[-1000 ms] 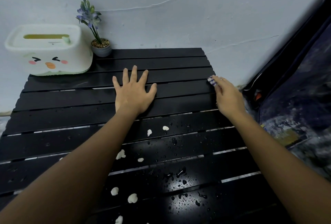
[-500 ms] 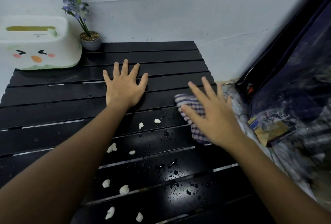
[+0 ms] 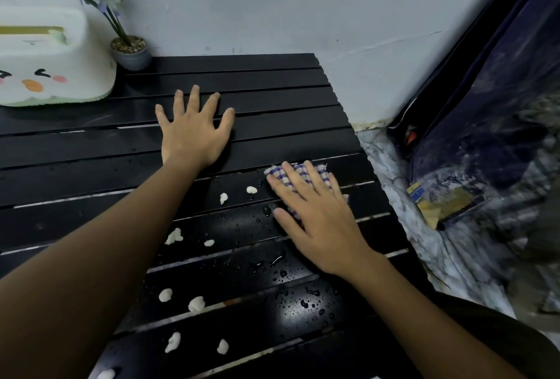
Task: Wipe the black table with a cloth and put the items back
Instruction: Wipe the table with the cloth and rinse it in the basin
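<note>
The black slatted table (image 3: 272,87) fills the view, wet with water drops and dotted with several small white crumbs (image 3: 196,303). My right hand (image 3: 315,221) lies flat with spread fingers on a blue-and-white checked cloth (image 3: 280,175), pressing it onto the table near the right edge; most of the cloth is hidden under the palm. My left hand (image 3: 194,133) rests flat on the slats at mid-table, fingers apart, holding nothing. Two crumbs (image 3: 251,189) lie just left of the cloth.
A white tissue box with a cartoon face (image 3: 45,63) and a small potted purple flower (image 3: 130,48) stand at the table's back left against the wall. Right of the table is marbled floor (image 3: 424,227), a yellow-blue packet (image 3: 430,199) and dark plastic sheeting (image 3: 500,105).
My right hand brought the checked cloth from the table's right edge onto the surface and now presses it flat, a little further left. My left hand stayed put.
</note>
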